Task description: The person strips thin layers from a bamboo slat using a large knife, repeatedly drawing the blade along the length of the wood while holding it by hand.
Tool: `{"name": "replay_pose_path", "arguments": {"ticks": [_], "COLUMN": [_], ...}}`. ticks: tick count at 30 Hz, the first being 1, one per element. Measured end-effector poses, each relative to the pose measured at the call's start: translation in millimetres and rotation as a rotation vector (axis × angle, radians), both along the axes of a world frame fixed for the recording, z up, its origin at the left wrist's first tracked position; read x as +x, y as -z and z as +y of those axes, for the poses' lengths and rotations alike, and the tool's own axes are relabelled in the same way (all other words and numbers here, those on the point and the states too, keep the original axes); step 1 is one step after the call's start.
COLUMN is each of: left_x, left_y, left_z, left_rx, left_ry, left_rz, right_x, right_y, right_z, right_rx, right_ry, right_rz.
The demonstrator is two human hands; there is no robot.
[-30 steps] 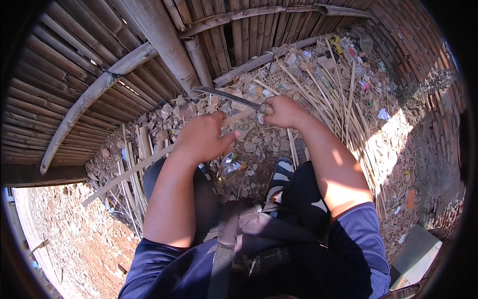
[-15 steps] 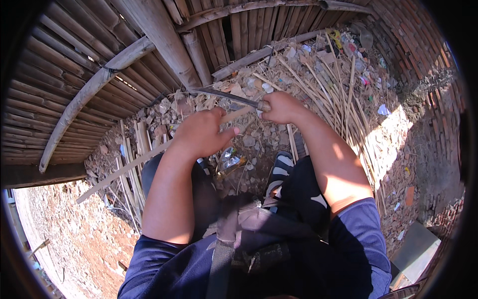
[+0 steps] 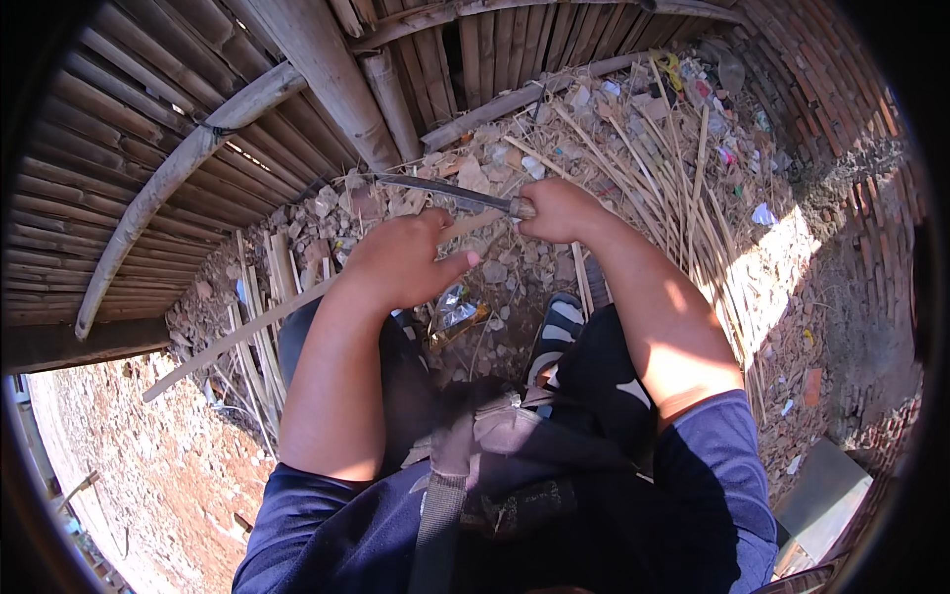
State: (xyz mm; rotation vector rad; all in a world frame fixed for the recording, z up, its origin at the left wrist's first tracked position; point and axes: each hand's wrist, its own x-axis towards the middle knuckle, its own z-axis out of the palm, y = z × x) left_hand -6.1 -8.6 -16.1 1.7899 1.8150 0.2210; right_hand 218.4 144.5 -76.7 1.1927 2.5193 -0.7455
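The left hand (image 3: 401, 262) keeps a clenched grip on a long bamboo strip (image 3: 237, 337) slanting over the rubble. Just beyond, the right hand (image 3: 559, 210) grips a knife (image 3: 445, 190), its blade laid against the strip's far end before the bamboo wall (image 3: 119, 168).

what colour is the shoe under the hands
Black with white stripes, the shoe shows best in the head view.

Hands (image 3: 475, 243) on knife (image 3: 445, 191) and bamboo strip (image 3: 247, 332)
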Motion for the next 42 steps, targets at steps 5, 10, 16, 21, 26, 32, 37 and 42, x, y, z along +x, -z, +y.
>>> {"name": "replay_pose_path", "arguments": {"ticks": [5, 10, 16, 21, 26, 32, 37, 42], "left_x": [0.8, 0.3, -3.3, -7.5, -6.5, -12.1, -11.9, -13.5], "left_y": [-5.0, -5.3, -18.7, -9.6, -8.7, -10.8, -18.0, -13.5], "left_z": [1.9, 2.1, 5.9, 7.8, 9.3, 11.1, 9.7, 12.9], "left_rx": [-0.054, -0.072, -0.002, 0.161, 0.245, 0.278, 0.294, 0.271], "left_ry": [0.002, 0.010, -0.106, -0.184, -0.213, -0.277, -0.270, -0.310], "left_rz": [-0.025, -0.022, -0.010, -0.047, -0.015, -0.023, -0.032, -0.023], "right_x": [0.5, 2.1, 8.0, 16.2, 17.8, 2.5, 17.1, 18.2], "right_y": [3.9, -6.2, -47.3, -42.7, -43.5, -62.2, -50.5, -43.4], "right_z": [-0.2, 2.1, 5.5, 10.1, 8.7, -11.5, 3.4, 3.5], "right_rx": [0.016, -0.022, 0.110, 0.165, 0.178, 0.249, 0.170, 0.254], "right_ry": [-0.016, -0.032, 0.173, 0.142, 0.171, 0.115, 0.219, 0.268], "right_rz": [0.002, 0.040, 0.180, 0.146, 0.257, 0.216, 0.367, 0.355]}}
